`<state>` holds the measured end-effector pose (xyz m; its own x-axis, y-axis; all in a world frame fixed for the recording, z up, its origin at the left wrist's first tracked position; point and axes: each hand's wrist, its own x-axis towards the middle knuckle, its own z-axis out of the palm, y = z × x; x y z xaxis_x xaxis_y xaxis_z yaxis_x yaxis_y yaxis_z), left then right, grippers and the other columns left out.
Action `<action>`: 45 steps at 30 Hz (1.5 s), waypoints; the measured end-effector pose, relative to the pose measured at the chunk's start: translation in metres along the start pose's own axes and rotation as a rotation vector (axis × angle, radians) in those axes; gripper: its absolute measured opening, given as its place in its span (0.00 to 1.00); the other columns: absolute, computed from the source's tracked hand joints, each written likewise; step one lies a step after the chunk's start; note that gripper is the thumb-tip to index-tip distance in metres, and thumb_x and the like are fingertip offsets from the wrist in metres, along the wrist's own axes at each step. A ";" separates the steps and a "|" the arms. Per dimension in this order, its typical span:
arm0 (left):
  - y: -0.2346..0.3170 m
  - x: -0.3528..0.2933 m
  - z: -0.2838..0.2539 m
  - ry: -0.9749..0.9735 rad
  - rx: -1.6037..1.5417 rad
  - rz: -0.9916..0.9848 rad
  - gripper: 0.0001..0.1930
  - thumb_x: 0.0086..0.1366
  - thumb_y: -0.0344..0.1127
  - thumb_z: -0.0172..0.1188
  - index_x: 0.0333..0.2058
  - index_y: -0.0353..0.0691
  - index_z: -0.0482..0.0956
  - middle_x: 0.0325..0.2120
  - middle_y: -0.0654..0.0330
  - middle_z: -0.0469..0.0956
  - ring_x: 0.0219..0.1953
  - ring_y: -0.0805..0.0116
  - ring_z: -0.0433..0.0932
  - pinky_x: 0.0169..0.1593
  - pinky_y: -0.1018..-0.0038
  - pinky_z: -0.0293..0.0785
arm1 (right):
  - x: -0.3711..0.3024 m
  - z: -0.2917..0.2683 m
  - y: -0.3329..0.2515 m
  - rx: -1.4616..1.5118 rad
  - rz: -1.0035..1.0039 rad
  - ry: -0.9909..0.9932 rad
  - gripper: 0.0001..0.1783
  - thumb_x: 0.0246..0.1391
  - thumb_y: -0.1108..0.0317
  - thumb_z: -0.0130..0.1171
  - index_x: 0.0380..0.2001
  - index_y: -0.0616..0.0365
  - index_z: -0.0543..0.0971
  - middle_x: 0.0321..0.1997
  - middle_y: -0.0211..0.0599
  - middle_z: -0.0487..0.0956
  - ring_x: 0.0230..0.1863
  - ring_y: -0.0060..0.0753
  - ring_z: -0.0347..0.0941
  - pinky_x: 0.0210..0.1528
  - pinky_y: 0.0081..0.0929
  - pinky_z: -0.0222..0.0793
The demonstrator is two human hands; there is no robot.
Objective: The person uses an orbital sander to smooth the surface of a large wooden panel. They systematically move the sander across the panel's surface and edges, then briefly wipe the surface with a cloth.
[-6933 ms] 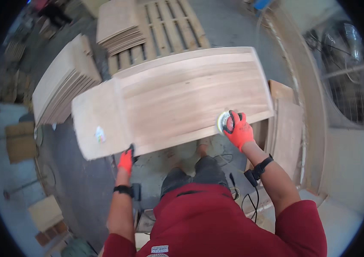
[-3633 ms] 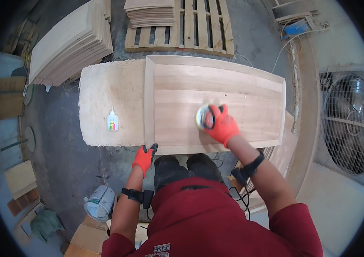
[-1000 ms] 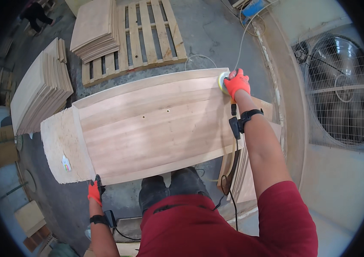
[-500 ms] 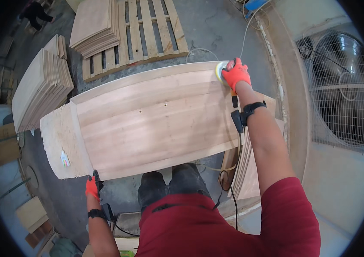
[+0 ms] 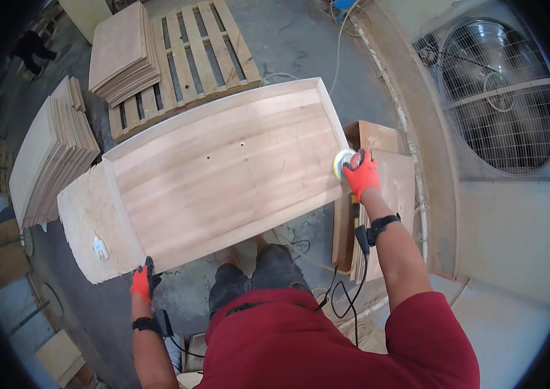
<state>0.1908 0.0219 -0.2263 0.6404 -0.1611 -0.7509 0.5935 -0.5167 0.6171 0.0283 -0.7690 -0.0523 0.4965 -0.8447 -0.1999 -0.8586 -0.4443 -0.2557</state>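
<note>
On grained wood (image 5: 223, 185), right hand (image 5: 362, 174) grasps a round sander (image 5: 341, 165); left hand (image 5: 144, 281) touches rim (image 5: 242, 229), grip unclear.

Woodworking workshop: stacked boards (image 5: 48, 155), slatted pallet (image 5: 198, 48), caged wall fan (image 5: 502, 97), handheld sander (image 5: 342, 165).

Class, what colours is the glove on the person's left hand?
The glove is orange-red and black, best seen in the head view.

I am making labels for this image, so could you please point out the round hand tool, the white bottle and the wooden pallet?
Round hand tool (image 5: 341, 164), head view: on its pale disc.
White bottle (image 5: 100, 249), head view: on its body.
Wooden pallet (image 5: 204, 52), head view: on a bare slat.
</note>
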 end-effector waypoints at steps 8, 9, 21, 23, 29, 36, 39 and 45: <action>0.111 -0.043 0.063 0.143 -0.177 -0.258 0.40 0.70 0.63 0.58 0.68 0.38 0.63 0.60 0.50 0.73 0.50 0.54 0.83 0.51 0.65 0.80 | -0.128 0.034 -0.059 -0.023 -0.091 -0.102 0.44 0.51 0.49 0.69 0.68 0.40 0.61 0.65 0.56 0.66 0.51 0.64 0.79 0.54 0.50 0.77; 0.108 -0.042 0.061 0.139 -0.175 -0.247 0.41 0.70 0.64 0.58 0.68 0.38 0.62 0.60 0.51 0.74 0.49 0.55 0.84 0.51 0.64 0.79 | -0.145 0.039 -0.075 -0.011 -0.150 -0.124 0.44 0.51 0.50 0.69 0.69 0.40 0.62 0.64 0.56 0.66 0.51 0.64 0.79 0.54 0.50 0.77; 0.081 -0.020 0.045 0.077 -0.029 -0.179 0.45 0.67 0.69 0.57 0.68 0.37 0.61 0.56 0.51 0.76 0.44 0.54 0.86 0.43 0.60 0.82 | -0.125 0.028 -0.091 -0.023 -0.124 -0.079 0.42 0.51 0.50 0.68 0.67 0.41 0.63 0.65 0.59 0.67 0.53 0.65 0.78 0.56 0.51 0.76; 0.075 -0.017 0.045 0.094 -0.065 -0.167 0.44 0.67 0.69 0.56 0.67 0.38 0.63 0.57 0.52 0.76 0.42 0.54 0.86 0.42 0.61 0.82 | -0.100 0.016 -0.072 -0.021 0.039 -0.028 0.42 0.53 0.50 0.68 0.68 0.43 0.62 0.64 0.57 0.66 0.56 0.62 0.77 0.57 0.50 0.76; 0.084 -0.024 0.048 0.124 -0.147 -0.220 0.36 0.72 0.61 0.55 0.66 0.39 0.63 0.57 0.53 0.75 0.42 0.56 0.86 0.40 0.63 0.80 | -0.079 0.033 -0.097 0.072 -0.034 0.012 0.38 0.54 0.53 0.68 0.65 0.42 0.64 0.63 0.55 0.66 0.55 0.61 0.78 0.56 0.50 0.76; 0.099 -0.035 0.051 0.124 -0.050 -0.282 0.49 0.68 0.67 0.56 0.72 0.37 0.50 0.66 0.47 0.66 0.54 0.46 0.81 0.53 0.54 0.78 | -0.065 0.041 -0.156 0.026 -0.331 -0.122 0.39 0.54 0.53 0.65 0.68 0.41 0.65 0.64 0.59 0.66 0.53 0.64 0.77 0.56 0.51 0.75; 0.098 -0.035 0.049 0.121 -0.038 -0.297 0.49 0.68 0.69 0.55 0.73 0.38 0.49 0.67 0.48 0.65 0.56 0.46 0.80 0.55 0.52 0.76 | -0.010 0.018 -0.137 0.036 -0.220 -0.107 0.40 0.55 0.54 0.66 0.69 0.42 0.64 0.66 0.56 0.65 0.55 0.61 0.78 0.56 0.48 0.76; 0.094 -0.035 0.055 0.220 -0.073 -0.370 0.46 0.70 0.67 0.55 0.73 0.42 0.52 0.66 0.52 0.68 0.53 0.48 0.81 0.52 0.53 0.77 | 0.089 -0.014 -0.096 -0.045 -0.104 -0.038 0.38 0.55 0.48 0.67 0.64 0.45 0.62 0.62 0.58 0.67 0.55 0.60 0.78 0.56 0.45 0.77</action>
<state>0.1974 -0.0677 -0.1547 0.4624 0.2105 -0.8613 0.8301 -0.4442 0.3371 0.1529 -0.8054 -0.0324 0.5868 -0.7820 -0.2100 -0.8067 -0.5423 -0.2346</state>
